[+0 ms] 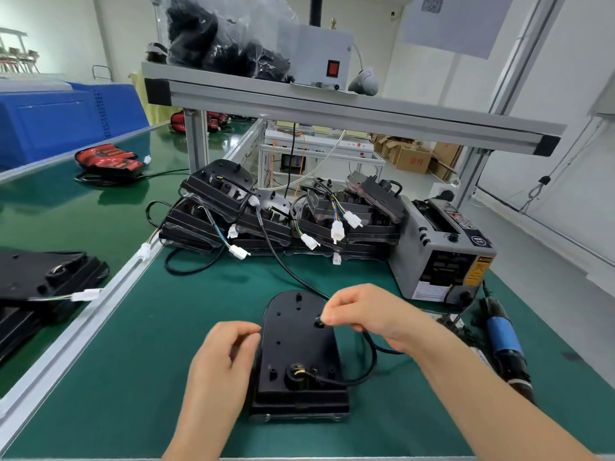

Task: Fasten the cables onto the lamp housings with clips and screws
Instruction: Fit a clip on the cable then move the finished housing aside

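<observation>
A black lamp housing (296, 357) lies back side up on the green mat in front of me. Its black cable (367, 367) leaves a round grommet near the housing's near end and loops out to the right. My right hand (362, 314) hovers over the housing's upper right and pinches a small black clip (318, 322) against the cable there. At the housing's left edge, my left hand (223, 364) rests with fingers curled; whether it holds anything I cannot tell.
A pile of black lamp housings (283, 214) with white connectors lies behind. A grey tape dispenser (439, 251) stands at the right, with a blue electric screwdriver (504, 341) lying near it. More housings (40, 284) sit on the conveyor at left.
</observation>
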